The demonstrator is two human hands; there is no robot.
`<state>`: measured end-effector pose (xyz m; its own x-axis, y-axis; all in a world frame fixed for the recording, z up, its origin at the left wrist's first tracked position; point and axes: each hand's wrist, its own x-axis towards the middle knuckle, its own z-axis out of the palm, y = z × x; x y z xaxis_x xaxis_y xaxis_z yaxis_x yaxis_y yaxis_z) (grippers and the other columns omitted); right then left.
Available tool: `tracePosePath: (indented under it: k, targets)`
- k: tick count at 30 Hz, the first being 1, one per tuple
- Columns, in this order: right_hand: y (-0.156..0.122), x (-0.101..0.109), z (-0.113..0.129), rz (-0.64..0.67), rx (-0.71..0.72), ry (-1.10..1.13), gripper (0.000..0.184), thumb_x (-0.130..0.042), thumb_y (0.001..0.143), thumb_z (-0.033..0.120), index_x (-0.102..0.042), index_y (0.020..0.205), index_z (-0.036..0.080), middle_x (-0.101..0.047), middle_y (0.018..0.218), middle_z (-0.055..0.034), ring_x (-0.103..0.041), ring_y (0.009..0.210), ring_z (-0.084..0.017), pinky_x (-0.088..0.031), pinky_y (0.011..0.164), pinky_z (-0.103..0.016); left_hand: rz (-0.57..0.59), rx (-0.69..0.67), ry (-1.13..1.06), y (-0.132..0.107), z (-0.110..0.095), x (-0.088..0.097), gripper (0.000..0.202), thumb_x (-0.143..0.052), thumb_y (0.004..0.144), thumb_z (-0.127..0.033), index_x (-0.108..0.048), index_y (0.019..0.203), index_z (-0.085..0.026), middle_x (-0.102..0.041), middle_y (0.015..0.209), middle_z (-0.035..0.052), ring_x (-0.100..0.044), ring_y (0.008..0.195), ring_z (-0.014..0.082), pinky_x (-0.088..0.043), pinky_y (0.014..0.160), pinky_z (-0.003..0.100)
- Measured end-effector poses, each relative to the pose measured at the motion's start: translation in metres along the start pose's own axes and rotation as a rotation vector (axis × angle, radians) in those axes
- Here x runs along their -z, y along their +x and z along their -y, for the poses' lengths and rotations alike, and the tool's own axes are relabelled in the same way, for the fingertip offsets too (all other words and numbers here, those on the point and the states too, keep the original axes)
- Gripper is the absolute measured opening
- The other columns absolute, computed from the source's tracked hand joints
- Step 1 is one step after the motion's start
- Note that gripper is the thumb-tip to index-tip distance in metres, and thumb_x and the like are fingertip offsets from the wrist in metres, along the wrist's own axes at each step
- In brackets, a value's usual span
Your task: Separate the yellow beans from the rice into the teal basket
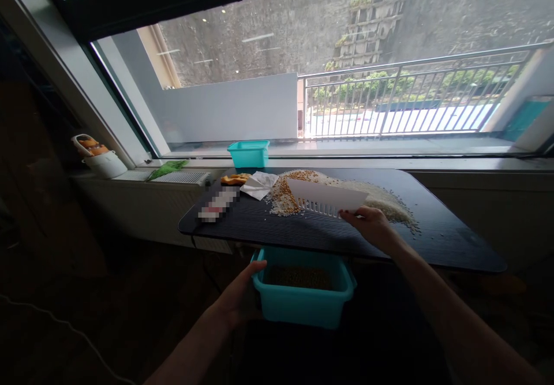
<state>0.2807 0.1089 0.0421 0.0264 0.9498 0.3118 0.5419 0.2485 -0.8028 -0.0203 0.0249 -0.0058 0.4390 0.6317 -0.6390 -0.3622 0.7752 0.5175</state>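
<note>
My right hand (367, 223) grips a flat white slotted scraper (326, 197) and holds it over a heap of yellow corn kernels mixed with white rice (285, 197) on a black table (433, 229). A wider spread of white rice (385, 200) lies behind the scraper. Below the table's front edge, my left hand (242, 292) holds the left side of a turquoise bin (303, 298) with grains in its bottom.
A second turquoise bin (248, 153) stands on the window sill. Crumpled white paper (258, 184) and orange pieces (234, 179) lie at the table's back left. A white pot (101, 160) and a green cloth (168, 168) sit on the sill at left.
</note>
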Motion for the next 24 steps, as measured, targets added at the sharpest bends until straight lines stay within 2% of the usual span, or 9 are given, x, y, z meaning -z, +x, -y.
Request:
tracePosePath:
  k: [5, 13, 17, 24]
  targets:
    - [0.011, -0.017, 0.005, 0.023, 0.058, -0.075, 0.036, -0.056, 0.071, 0.049, -0.07, 0.075, 0.016, -0.068, 0.072, -0.0043, -0.062, 0.069, -0.022, -0.045, 0.057, -0.027, -0.007, -0.002, 0.005, 0.0, -0.002, 0.005, 0.058, -0.056, 0.07, -0.05, -0.049, 0.119, -0.02, -0.064, 0.086, 0.0047, -0.059, 0.086, 0.0222, -0.044, 0.079, 0.035]
    - [0.028, -0.037, -0.001, 0.02, 0.125, -0.162, 0.04, -0.052, 0.073, 0.05, -0.069, 0.07, 0.014, -0.062, 0.057, -0.0025, -0.057, 0.056, -0.018, -0.039, 0.049, -0.025, 0.01, -0.02, -0.034, -0.006, -0.006, 0.005, 0.06, -0.057, 0.072, -0.047, -0.046, 0.123, -0.018, -0.063, 0.096, 0.0084, -0.06, 0.087, 0.0222, -0.044, 0.079, 0.036]
    - [0.036, -0.044, -0.005, 0.034, 0.13, -0.2, 0.041, -0.052, 0.072, 0.051, -0.069, 0.067, 0.014, -0.059, 0.052, -0.0017, -0.054, 0.052, -0.016, -0.036, 0.046, -0.024, 0.024, -0.023, -0.069, -0.008, -0.008, 0.005, 0.062, -0.058, 0.072, -0.045, -0.042, 0.126, -0.019, -0.063, 0.098, 0.0087, -0.061, 0.086, 0.0228, -0.046, 0.077, 0.036]
    - [0.042, -0.045, -0.008, 0.125, 0.127, -0.164, 0.04, -0.054, 0.07, 0.049, -0.069, 0.067, 0.013, -0.06, 0.056, -0.002, -0.053, 0.054, -0.016, -0.034, 0.046, -0.023, 0.009, -0.01, -0.089, -0.007, -0.009, 0.006, 0.064, -0.059, 0.072, -0.044, -0.041, 0.128, -0.019, -0.064, 0.096, 0.0087, -0.062, 0.084, 0.0226, -0.046, 0.076, 0.035]
